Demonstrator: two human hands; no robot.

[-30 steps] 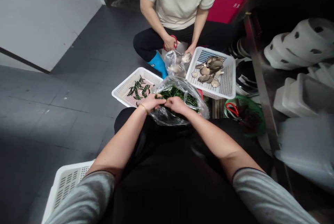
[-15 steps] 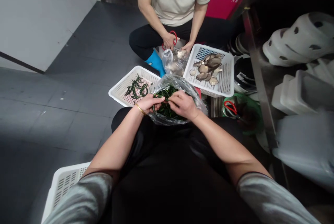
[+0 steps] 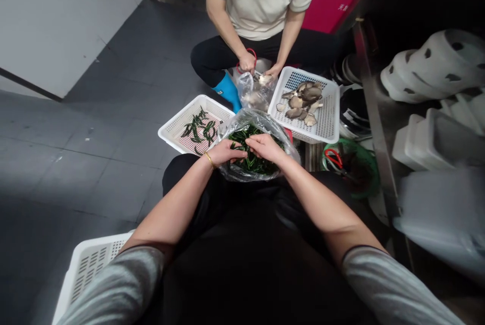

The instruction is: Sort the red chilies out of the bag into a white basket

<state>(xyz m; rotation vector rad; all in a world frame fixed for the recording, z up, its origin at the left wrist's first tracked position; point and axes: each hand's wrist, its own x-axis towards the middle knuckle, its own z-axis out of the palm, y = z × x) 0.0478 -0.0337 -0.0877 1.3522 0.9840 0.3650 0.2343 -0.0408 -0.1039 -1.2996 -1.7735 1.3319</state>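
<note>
A clear plastic bag (image 3: 246, 177) full of long green chili peppers (image 3: 261, 166) rests open in front of my lap. My left hand (image 3: 223, 152), with a gold bracelet at the wrist, is closed around some of the green peppers at the bag's left side. Over the middle of the pile, my right hand (image 3: 265, 147) has its thumb and fingers pinched together; what is between them is too small to make out. Just beyond my left hand, a white perforated basket (image 3: 170, 133) holds a small heap of green chili pieces (image 3: 199, 125).
Opposite me sits a person (image 3: 261, 1) with red-handled scissors (image 3: 252, 51) and a bag of mushrooms (image 3: 253, 97). Mushrooms lie in another white basket (image 3: 329, 128). At right are a green basket (image 3: 373, 173) with red-handled scissors (image 3: 333, 158) and a shelf of white containers (image 3: 413, 138).
My left hand has moved slightly right and lower into the peppers, its thumb now pointing over the pile. My right hand stays pinched beside it. The view has shifted a little.
</note>
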